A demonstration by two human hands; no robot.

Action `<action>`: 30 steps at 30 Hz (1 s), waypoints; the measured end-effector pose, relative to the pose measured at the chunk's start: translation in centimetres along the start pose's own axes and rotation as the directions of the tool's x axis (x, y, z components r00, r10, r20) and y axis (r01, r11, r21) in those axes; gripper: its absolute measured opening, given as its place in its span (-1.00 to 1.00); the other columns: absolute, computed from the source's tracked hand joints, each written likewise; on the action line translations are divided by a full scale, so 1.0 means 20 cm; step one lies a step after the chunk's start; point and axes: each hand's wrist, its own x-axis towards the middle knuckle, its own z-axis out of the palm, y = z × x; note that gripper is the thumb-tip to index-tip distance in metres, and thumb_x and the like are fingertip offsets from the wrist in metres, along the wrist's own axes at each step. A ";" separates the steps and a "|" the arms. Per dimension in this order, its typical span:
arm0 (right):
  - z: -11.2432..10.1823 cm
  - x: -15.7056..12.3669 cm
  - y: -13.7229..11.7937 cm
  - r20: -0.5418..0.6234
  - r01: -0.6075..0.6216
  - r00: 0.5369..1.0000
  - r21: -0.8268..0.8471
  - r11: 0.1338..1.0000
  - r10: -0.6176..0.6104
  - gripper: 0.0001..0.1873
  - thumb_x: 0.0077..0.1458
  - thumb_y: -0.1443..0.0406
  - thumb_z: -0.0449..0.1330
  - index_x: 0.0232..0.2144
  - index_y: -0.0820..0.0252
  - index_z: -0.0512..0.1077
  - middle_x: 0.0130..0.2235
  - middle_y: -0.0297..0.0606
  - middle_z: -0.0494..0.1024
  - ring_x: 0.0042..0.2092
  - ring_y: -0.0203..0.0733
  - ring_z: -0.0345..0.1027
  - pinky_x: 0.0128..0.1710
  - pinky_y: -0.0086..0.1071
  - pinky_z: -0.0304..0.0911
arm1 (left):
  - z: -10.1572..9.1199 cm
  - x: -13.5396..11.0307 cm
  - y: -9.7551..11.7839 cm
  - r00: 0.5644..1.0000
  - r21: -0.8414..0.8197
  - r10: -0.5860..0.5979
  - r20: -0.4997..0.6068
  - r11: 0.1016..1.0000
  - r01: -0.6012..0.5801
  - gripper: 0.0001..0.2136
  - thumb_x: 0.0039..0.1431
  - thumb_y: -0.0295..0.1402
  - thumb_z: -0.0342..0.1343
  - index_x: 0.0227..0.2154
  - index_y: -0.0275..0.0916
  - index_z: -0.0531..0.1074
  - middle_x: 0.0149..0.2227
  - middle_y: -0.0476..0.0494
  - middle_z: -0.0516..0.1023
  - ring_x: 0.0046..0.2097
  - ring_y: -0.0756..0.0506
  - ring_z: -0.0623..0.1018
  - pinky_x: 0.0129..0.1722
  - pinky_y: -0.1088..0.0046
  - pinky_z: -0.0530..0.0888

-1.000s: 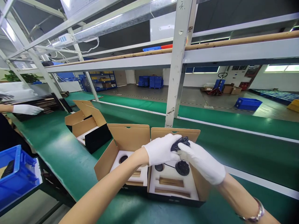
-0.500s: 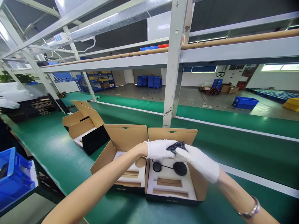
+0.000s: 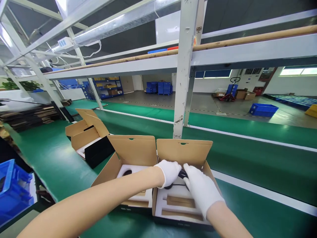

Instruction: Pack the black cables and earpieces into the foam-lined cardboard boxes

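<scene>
By the right box's point(image 3: 184, 152) back edge, the right hand point(image 3: 201, 188) pinches black wire point(image 3: 182, 174) beside the curled left hand point(image 3: 169, 172), its hold hidden, likely tucking, which needs soft pushes.

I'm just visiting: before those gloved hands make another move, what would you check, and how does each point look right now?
1. Lid open on the box under the hands: ok, it stands up behind them.
2. Gloves on: ok, left hand and right hand both wear white ones.
3. Black cable bundle at the fingers: ok, it shows between the two hands.
4. Bundle fully seated in the white foam: cannot tell, the hands hide its edges.
5. Round black piece seated flat: cannot tell, the left hand covers most of it.
6. Thin cord tucked away: not ok, a stretch is exposed.
</scene>
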 end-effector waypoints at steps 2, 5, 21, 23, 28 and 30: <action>0.06 0.03 0.00 -0.004 0.008 1.000 0.049 0.999 -0.007 -0.54 0.24 0.51 0.04 0.17 0.25 0.32 0.14 0.01 0.46 0.11 0.06 0.41 0.06 -0.15 0.38 | 0.01 0.00 0.01 1.000 0.021 0.007 -0.007 1.000 -0.007 -0.54 0.04 -0.54 0.12 0.06 -0.42 0.32 -0.06 -0.34 0.52 -0.10 -0.34 0.60 -0.12 0.08 0.62; 0.15 0.07 0.02 -0.015 -0.008 1.000 0.125 0.992 0.010 -0.58 0.25 0.47 0.04 0.13 0.21 0.35 0.10 -0.02 0.48 0.10 0.06 0.42 0.09 -0.12 0.38 | 0.03 0.00 0.02 1.000 0.052 0.000 -0.007 0.999 0.000 -0.50 0.10 -0.52 0.09 0.14 -0.45 0.23 -0.03 -0.36 0.49 -0.08 -0.32 0.59 -0.15 0.11 0.62; 0.30 0.17 0.06 -0.160 -0.126 0.967 0.386 0.914 0.201 -0.57 0.38 0.31 -0.15 0.01 0.12 0.49 0.02 -0.08 0.56 0.03 -0.03 0.47 0.10 -0.21 0.39 | 0.09 0.06 0.07 0.990 0.299 -0.017 0.137 0.954 -0.024 -0.76 0.22 -0.55 -0.03 -0.11 -0.48 0.46 -0.22 -0.35 0.47 -0.15 -0.30 0.53 -0.21 0.17 0.48; 0.32 0.17 0.05 -0.181 -0.150 0.945 0.499 0.854 0.271 -0.55 0.40 0.23 -0.17 0.11 0.08 0.43 0.08 -0.13 0.53 0.07 -0.08 0.45 0.09 -0.28 0.41 | 0.08 0.05 0.06 0.987 0.298 -0.017 0.161 0.954 -0.032 -0.76 0.22 -0.51 0.02 -0.10 -0.46 0.47 -0.22 -0.34 0.48 -0.15 -0.29 0.53 -0.23 0.18 0.47; 0.44 0.09 0.15 -0.409 0.095 0.912 0.144 0.985 -0.028 -0.49 0.31 0.29 -0.08 0.25 -0.01 0.34 0.08 -0.22 0.55 0.12 0.01 0.43 -0.01 -0.25 0.51 | 0.02 0.04 0.03 0.975 0.280 0.001 0.223 0.958 -0.065 -0.69 -0.03 -0.45 0.29 -0.16 -0.37 0.51 -0.23 -0.29 0.49 -0.19 -0.28 0.53 -0.29 0.22 0.46; 0.46 0.01 0.22 -0.432 0.165 0.893 0.058 0.985 -0.124 -0.47 0.26 0.30 -0.03 0.24 -0.04 0.36 0.08 -0.25 0.56 0.09 0.05 0.45 -0.06 -0.22 0.54 | -0.02 0.02 0.01 0.968 0.281 0.010 0.251 0.956 -0.082 -0.66 -0.12 -0.45 0.34 -0.20 -0.35 0.52 -0.25 -0.29 0.50 -0.21 -0.28 0.54 -0.31 0.22 0.46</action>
